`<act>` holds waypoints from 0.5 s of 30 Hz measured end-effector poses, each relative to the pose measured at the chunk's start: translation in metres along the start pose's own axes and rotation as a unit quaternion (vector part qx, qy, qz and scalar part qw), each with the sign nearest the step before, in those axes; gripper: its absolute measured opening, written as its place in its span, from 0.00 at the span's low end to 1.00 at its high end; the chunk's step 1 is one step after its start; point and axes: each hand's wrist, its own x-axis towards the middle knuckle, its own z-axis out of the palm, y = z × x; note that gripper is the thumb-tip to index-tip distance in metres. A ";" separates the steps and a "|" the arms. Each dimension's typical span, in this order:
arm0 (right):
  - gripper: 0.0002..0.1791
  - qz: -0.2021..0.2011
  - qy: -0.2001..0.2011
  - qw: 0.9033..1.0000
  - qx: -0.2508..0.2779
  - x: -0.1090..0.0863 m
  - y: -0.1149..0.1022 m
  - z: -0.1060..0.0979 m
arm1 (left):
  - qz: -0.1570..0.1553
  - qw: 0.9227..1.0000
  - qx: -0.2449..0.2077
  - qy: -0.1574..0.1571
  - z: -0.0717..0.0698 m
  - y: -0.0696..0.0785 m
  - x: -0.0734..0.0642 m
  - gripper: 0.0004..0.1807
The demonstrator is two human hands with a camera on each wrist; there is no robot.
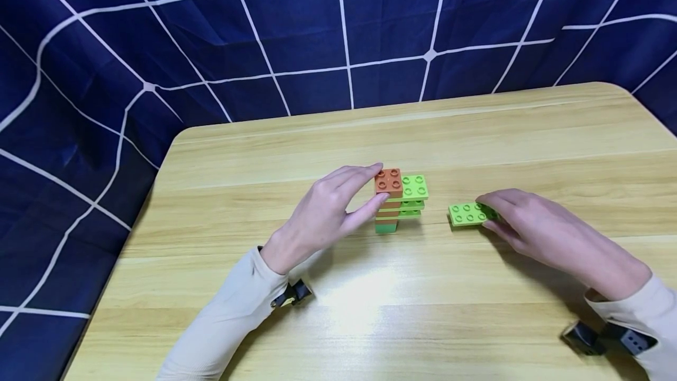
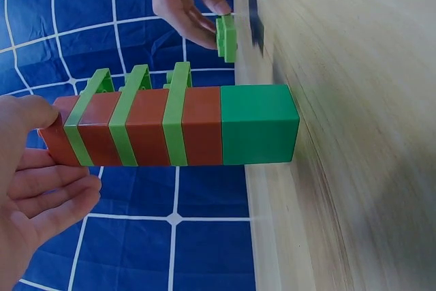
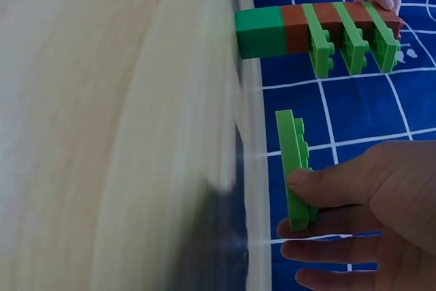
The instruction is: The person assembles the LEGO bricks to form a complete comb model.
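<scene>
A tower of building blocks [image 2: 146,131] stands upright on the table. Its base is a dark green block [image 2: 259,125]; above it, orange-brown blocks alternate with thin lime green plates, which jut out to the right. The topmost orange-brown block [image 1: 388,181] is pinched between the thumb and fingers of my left hand [image 1: 328,207]. To the right of the tower, apart from it, my right hand [image 1: 545,234] pinches one end of a loose lime green plate [image 1: 466,214]. In the right wrist view that plate [image 3: 291,161] hangs just above the table, studs up.
The wooden table [image 1: 222,181] has rounded back corners. Behind and left of it hangs a dark blue cloth [image 1: 296,34] with white grid lines. Black wrist cameras sit on both sleeves, close to the tabletop.
</scene>
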 end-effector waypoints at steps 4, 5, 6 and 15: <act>0.40 -0.013 0.019 1.000 0.001 0.004 -0.001 -0.001 | -0.001 1.000 -0.001 0.000 0.000 0.000 -0.001 0.21; 0.40 -0.015 0.022 1.000 0.002 0.005 -0.001 -0.002 | -0.001 1.000 -0.002 0.001 0.000 0.000 -0.001 0.21; 0.40 -0.018 0.026 1.000 0.003 0.005 -0.002 -0.002 | -0.001 1.000 -0.002 0.001 0.000 0.000 -0.001 0.20; 0.39 -0.023 0.035 0.999 0.008 0.011 -0.005 -0.007 | 0.000 1.000 -0.004 0.001 0.001 -0.001 -0.001 0.20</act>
